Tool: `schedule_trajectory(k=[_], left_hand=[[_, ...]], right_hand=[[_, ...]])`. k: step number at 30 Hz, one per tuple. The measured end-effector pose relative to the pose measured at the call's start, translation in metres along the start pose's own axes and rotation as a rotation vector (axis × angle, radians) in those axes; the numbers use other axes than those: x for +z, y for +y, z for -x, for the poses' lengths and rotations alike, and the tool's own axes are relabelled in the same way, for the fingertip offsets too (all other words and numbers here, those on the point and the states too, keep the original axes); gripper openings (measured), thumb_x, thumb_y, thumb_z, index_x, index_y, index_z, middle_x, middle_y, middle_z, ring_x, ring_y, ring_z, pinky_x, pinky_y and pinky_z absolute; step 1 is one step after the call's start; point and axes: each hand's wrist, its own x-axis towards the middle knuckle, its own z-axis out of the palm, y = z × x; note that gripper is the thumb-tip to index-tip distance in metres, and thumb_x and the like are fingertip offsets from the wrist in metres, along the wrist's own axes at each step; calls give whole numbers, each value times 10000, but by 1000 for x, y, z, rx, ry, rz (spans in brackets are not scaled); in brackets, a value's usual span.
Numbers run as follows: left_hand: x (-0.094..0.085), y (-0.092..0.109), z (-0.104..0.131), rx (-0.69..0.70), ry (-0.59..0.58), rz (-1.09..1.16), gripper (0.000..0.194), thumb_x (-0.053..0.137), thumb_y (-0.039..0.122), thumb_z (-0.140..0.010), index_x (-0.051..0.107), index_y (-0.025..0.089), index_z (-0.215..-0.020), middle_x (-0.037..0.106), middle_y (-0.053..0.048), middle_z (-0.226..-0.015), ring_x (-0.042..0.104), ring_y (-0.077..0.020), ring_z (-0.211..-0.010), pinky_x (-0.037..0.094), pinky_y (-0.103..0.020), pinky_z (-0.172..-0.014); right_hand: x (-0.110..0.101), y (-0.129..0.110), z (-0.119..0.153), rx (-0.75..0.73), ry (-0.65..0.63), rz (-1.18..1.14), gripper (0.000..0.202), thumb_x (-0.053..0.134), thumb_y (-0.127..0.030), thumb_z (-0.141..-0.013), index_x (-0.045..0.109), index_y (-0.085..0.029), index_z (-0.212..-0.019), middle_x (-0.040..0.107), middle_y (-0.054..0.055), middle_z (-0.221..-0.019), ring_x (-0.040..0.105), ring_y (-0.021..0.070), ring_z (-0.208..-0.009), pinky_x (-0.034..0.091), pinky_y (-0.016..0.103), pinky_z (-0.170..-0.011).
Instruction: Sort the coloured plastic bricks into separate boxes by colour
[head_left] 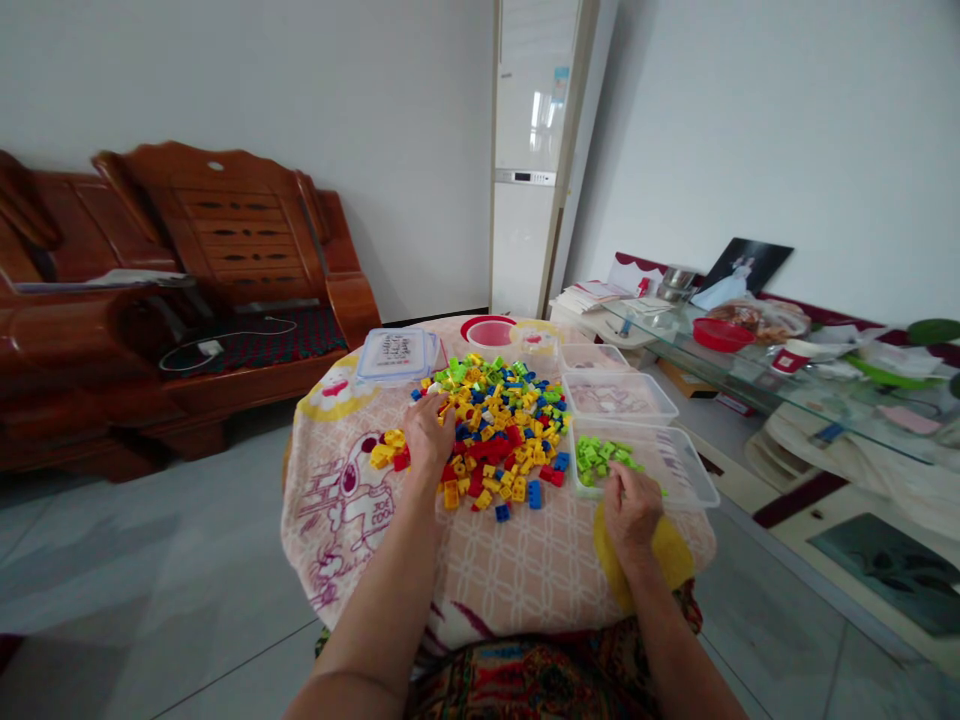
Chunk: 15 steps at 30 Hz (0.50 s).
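Observation:
A heap of red, yellow, blue and green toy bricks [499,430] lies in the middle of the cloth-covered round table [495,570]. My left hand [430,432] is at the left side of the heap, its fingers bent down among the bricks; what they hold, if anything, is hidden. My right hand [632,505] is at the near edge of a clear plastic box [686,470], fingers curled, beside the light green bricks [600,457] in it. Whether it grips a brick is too small to tell.
Two more clear boxes [619,396] stand behind the near one. A lidded container [397,355] is at the back left, a pink bowl [491,332] at the back. A glass-topped cabinet [765,375] is to the right, a wooden sofa [232,240] to the left.

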Motion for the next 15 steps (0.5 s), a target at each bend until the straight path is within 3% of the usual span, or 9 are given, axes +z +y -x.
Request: schedule_trajectory(k=[5, 10, 15], left_hand=[[0, -20, -1, -104, -72, -79, 382, 548, 258, -810, 682, 131, -1144, 672, -147, -1203, 609, -275, -1140, 437, -412, -1048], [4, -16, 3, -111, -176, -126, 377, 529, 272, -833, 672, 155, -1162, 651, -127, -1252, 586, -251, -1186, 431, -376, -1053], [4, -13, 4, -123, -205, -139, 345, 511, 274, -861, 666, 182, -1155, 657, -101, -1255, 590, -242, -1182, 434, -390, -1043]], right_hand=[[0, -1, 0, 4, 2, 5, 255, 446, -225, -917, 693, -165, -916, 701, 93, -807, 591, 208, -756, 421, 342, -762], [-1, -2, 0, -19, 12, 13, 241, 454, -209, -915, 689, -159, -931, 708, 95, -821, 595, 211, -757, 424, 342, -760], [0, 0, -1, -52, 38, 5, 223, 464, -194, -925, 684, -158, -930, 712, 87, -811, 603, 209, -748, 433, 337, -749]])
